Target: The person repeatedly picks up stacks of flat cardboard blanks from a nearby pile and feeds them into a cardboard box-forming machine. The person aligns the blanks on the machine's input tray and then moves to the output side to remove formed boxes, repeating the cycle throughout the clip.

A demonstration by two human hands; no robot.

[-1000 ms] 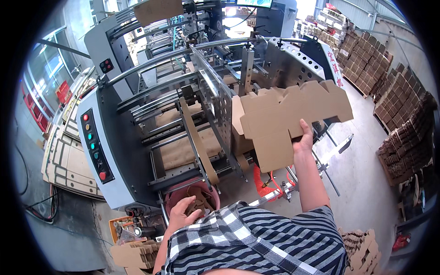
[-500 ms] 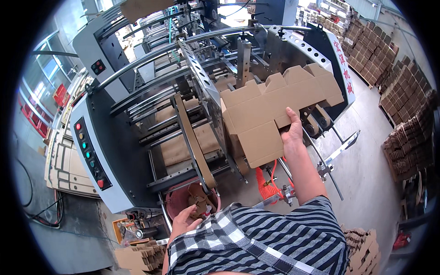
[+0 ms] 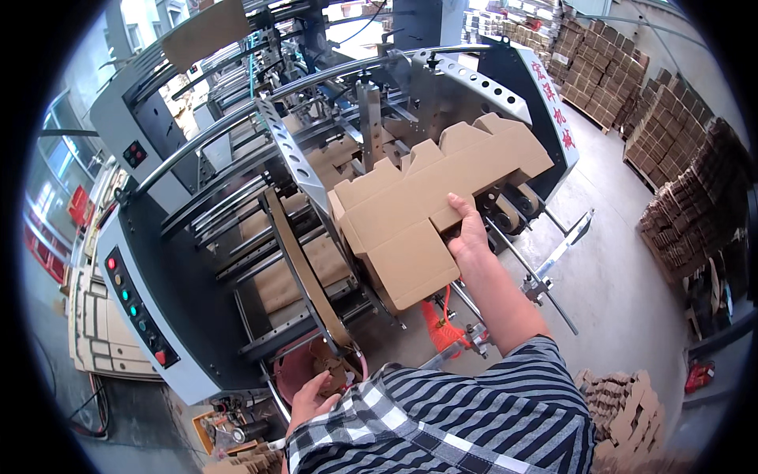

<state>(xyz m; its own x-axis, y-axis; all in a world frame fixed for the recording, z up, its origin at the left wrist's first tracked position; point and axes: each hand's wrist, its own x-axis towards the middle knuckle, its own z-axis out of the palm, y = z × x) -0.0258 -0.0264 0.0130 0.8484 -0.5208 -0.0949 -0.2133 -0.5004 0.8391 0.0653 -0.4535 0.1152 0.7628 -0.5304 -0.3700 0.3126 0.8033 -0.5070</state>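
A flat die-cut cardboard box blank (image 3: 426,197), brown with scalloped flaps along its far edge, lies tilted over the feed end of the machine. My right hand (image 3: 469,229) grips its near edge at the notch, thumb on top and the other fingers underneath. Whether more blanks lie beneath it I cannot tell. My left hand (image 3: 314,396) is empty, its fingers apart, low in front of my body beside a pink bucket (image 3: 289,378) with cardboard scraps in it.
The machine has a control panel (image 3: 136,308) with lit buttons at left, a belt (image 3: 304,272) and a perforated metal plate (image 3: 286,146). Metal rods (image 3: 545,288) jut out at right, by an orange coiled hose (image 3: 439,328). Stacked cardboard (image 3: 685,209) stands at far right.
The whole view has shifted, so the machine sits further left in it. My right hand keeps its hold on the blank, and my left hand stays low near the bucket.
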